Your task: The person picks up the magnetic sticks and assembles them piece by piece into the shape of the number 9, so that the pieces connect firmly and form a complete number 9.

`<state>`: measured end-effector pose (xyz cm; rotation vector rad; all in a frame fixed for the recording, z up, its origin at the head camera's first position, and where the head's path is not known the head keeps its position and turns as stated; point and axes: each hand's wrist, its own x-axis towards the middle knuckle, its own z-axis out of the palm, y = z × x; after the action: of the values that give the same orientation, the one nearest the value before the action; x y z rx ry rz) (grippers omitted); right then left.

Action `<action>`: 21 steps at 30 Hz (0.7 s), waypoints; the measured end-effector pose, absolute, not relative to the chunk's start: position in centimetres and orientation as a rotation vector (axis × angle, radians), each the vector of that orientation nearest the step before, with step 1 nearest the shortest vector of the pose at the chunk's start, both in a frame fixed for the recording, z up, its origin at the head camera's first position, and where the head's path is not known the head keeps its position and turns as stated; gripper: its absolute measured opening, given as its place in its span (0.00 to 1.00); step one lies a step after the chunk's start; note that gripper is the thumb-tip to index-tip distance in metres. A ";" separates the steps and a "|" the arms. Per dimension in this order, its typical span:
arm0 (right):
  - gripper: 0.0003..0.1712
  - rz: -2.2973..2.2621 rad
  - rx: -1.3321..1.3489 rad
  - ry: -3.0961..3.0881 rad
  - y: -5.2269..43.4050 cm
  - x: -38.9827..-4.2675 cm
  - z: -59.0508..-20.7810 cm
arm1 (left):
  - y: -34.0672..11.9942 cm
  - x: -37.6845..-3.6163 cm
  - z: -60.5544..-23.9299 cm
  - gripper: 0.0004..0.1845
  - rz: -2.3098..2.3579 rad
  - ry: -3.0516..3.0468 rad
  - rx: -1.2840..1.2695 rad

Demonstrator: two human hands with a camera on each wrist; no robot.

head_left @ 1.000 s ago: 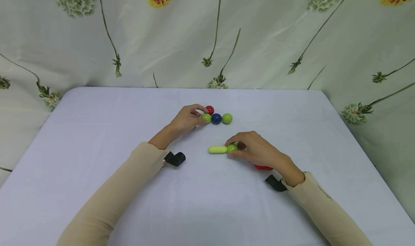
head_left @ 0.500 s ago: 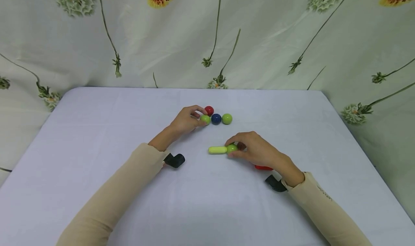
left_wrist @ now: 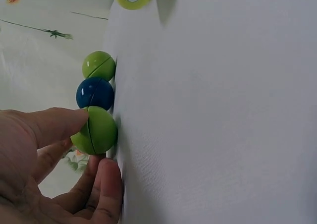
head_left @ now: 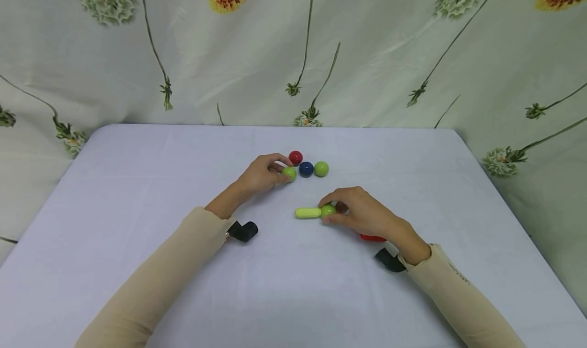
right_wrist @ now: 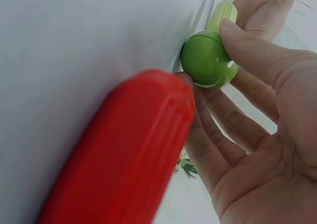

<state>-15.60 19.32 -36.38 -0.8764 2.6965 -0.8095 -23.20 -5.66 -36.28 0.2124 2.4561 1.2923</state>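
Left hand (head_left: 262, 174) grip pinches green ball (head_left: 289, 174).

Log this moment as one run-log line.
left hand: pinches green ball | right hand: holds green ball on yellow-green stick | table

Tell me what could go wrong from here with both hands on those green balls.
1. The left hand pinches a green ball that sits close by the blue ball; lifting it carelessly might nudge the blue ball and the far green ball into rolling.
2. The right hand holds a darker green ball against the yellow-green stick; a slip could part them.
3. The red stick lies under the right palm and could get swept aside.
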 end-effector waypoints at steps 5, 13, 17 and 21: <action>0.17 -0.812 -0.886 2.694 19.3 -15.6 -36.4 | -6.1 -22.4 -36.1 0.19 1.295 2.485 0.305; 0.17 -0.808 -0.889 2.692 19.2 -15.6 -36.4 | -6.8 -21.2 -35.8 0.18 1.311 2.483 0.348; 0.17 -0.812 -0.888 2.696 19.2 -15.6 -36.3 | -7.0 -20.5 -35.6 0.17 1.307 2.461 0.364; 0.17 -0.811 -0.889 2.698 19.2 -15.5 -36.4 | -7.3 -19.7 -35.7 0.15 1.306 2.450 0.401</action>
<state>-15.54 19.16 -36.39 -0.8891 2.6983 -0.8107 -19.68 -7.30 -35.67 0.4014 2.4496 1.3059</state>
